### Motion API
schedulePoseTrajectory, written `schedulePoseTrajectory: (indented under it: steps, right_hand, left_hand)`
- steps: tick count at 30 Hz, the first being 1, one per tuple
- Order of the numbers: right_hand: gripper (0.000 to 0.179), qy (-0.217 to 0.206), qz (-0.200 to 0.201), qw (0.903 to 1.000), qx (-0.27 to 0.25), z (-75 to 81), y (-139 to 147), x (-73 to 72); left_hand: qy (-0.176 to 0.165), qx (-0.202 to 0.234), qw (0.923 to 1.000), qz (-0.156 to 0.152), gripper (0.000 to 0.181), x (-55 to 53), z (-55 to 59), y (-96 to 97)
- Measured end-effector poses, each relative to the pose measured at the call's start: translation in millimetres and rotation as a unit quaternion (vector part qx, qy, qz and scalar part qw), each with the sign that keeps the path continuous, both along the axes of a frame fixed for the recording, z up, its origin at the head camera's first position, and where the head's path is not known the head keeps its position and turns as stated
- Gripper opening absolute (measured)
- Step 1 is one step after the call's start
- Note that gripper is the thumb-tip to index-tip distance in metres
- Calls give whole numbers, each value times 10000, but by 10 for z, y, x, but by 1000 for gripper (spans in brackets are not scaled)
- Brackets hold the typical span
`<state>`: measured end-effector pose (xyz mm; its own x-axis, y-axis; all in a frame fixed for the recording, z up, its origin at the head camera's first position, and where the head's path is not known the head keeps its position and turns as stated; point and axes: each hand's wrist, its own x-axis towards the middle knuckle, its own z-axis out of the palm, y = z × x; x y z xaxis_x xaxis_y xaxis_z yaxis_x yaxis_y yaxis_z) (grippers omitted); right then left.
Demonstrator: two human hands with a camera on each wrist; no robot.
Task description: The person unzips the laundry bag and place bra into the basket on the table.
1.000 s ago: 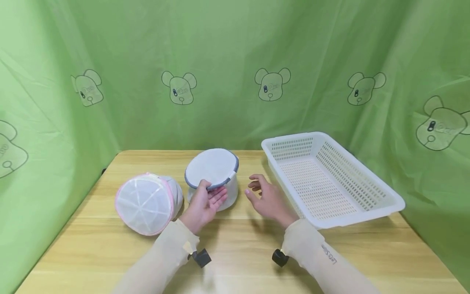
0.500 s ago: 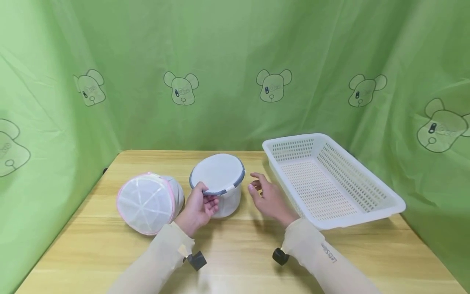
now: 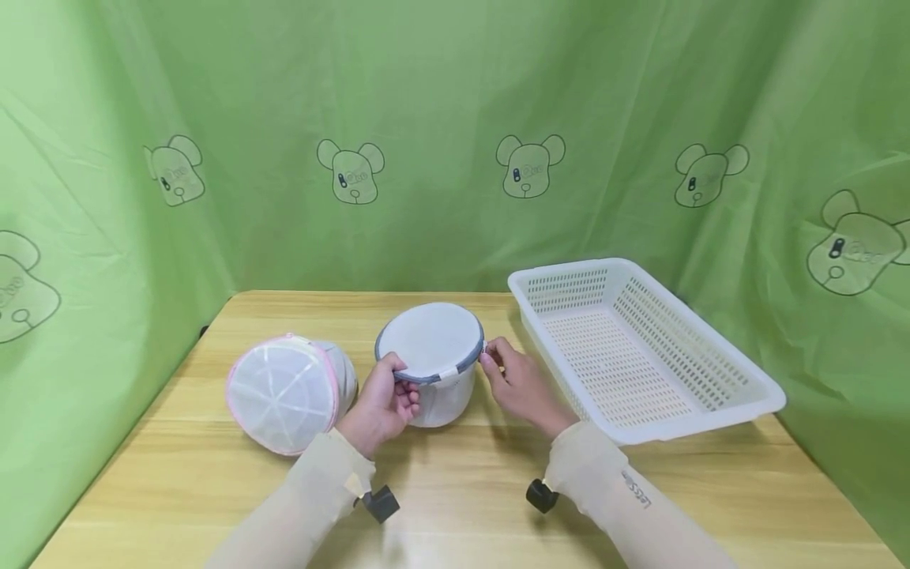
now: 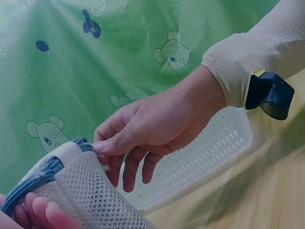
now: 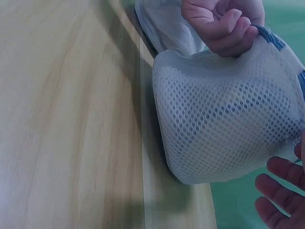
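A white mesh laundry bag [image 3: 430, 340], round with a blue-grey zipped rim and a small white tab, stands upright on the table. My left hand [image 3: 382, 407] grips its near-left rim, thumb on top and fingers curled below. At the right side of the rim my right hand [image 3: 522, 383] pinches the zip between thumb and forefinger; in the left wrist view that right hand [image 4: 157, 119] has its other fingers hanging loose. The bag's honeycomb mesh wall [image 5: 224, 124] fills the right wrist view. Its lid looks closed over the top.
A second mesh bag [image 3: 284, 395] with pink trim lies on its side at the left, its ribbed round end facing me. At the right stands a white perforated plastic basket [image 3: 771, 393]. A green curtain [image 3: 441, 237] hangs behind the wooden table [image 3: 462, 506].
The blue-rimmed bag has been drawn right and nearer by my left hand, which kept its grip on the rim. My right hand, apart from it before, now pinches the zip.
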<state>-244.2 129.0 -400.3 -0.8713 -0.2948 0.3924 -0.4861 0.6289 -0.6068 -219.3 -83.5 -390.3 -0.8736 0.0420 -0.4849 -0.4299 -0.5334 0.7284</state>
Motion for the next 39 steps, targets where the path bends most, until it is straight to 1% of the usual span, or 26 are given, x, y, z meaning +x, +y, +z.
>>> schedulePoseTrajectory:
  steps: [4, 7, 10, 13, 15, 17, 19, 21, 23, 27, 29, 31, 34, 39]
  right_hand:
    - [9, 259, -57, 9995, 153, 3, -11, 17]
    - [11, 362, -72, 9990, 259, 9, -28, 43]
    - [12, 449, -57, 9984, 328, 29, -50, 78]
    - [14, 460, -43, 9981, 400, 57, -76, 109]
    - [15, 410, -22, 9982, 430, 80, -91, 130]
    - [17, 315, 45, 9984, 471, 97, -104, 144]
    - [18, 253, 100, 9984, 503, 103, -114, 152]
    - [18, 196, 147, 9984, 509, 102, -124, 157]
    - [17, 175, 182, 9984, 505, 92, -132, 158]
    - [16, 251, 269, 9978, 554, 81, -149, 174]
    - [16, 322, 336, 9972, 579, 85, -159, 184]
    - [17, 386, 416, 9966, 602, 91, -172, 194]
    - [19, 431, 535, 9957, 623, 103, -187, 211]
    - [19, 569, 608, 9936, 760, 106, -189, 233]
  left_hand:
    - [33, -27, 10000, 48, 19, 0, 6, 7]
    - [140, 21, 9998, 137, 22, 6, 0, 15]
    - [379, 238, 9988, 205, 29, 15, -7, 32]
    - [699, 485, 9961, 253, 35, 24, 2, 62]
    - [901, 567, 9938, 314, 32, 29, 18, 87]
    - [1080, 573, 9919, 351, 25, 34, 27, 114]
    - [1173, 546, 9909, 378, 18, 40, 25, 144]
    - [1163, 470, 9916, 308, 16, 55, 11, 173]
    - [1055, 412, 9934, 191, 21, 74, -4, 200]
    - [849, 236, 9958, -238, 35, 121, -15, 259]
    - [816, 124, 9954, -483, 40, 143, -15, 293]
    - [817, 22, 9945, -651, 43, 160, -13, 329]
    - [796, -75, 9944, -684, 47, 174, -8, 382]
    - [787, -79, 9955, -519, 41, 171, -7, 432]
